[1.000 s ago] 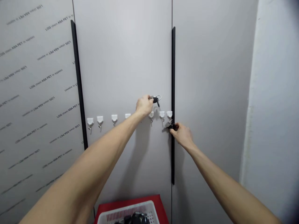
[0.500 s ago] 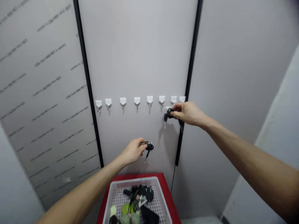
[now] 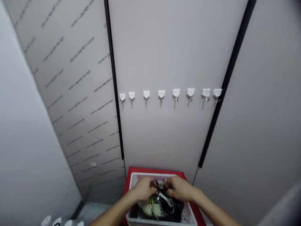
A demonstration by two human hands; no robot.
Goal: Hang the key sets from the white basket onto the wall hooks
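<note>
My left hand (image 3: pixel 145 187) and my right hand (image 3: pixel 180 188) are both down in a white plastic basket (image 3: pixel 161 223). Their fingers are bent and pinched close to each other over a jumble of small items. Dark and silvery bits show at the fingertips, but what each hand holds is too small and covered to make out. Beneath the hands lie a pale green, bumpy item (image 3: pixel 150 209), a black item (image 3: pixel 175 216) and a silvery ring (image 3: pixel 170 205).
A row of several white hooks (image 3: pixel 161 94) runs across the grey wall panel, between two black strips (image 3: pixel 113 72). The basket stands on a red surface (image 3: pixel 155 170). Several white round-topped objects (image 3: pixel 57 221) show at the bottom left.
Both hands have come down from in front of the wall into the basket. Keys seen in each hand earlier are no longer clearly visible. The view has shifted, putting the hooks farther right.
</note>
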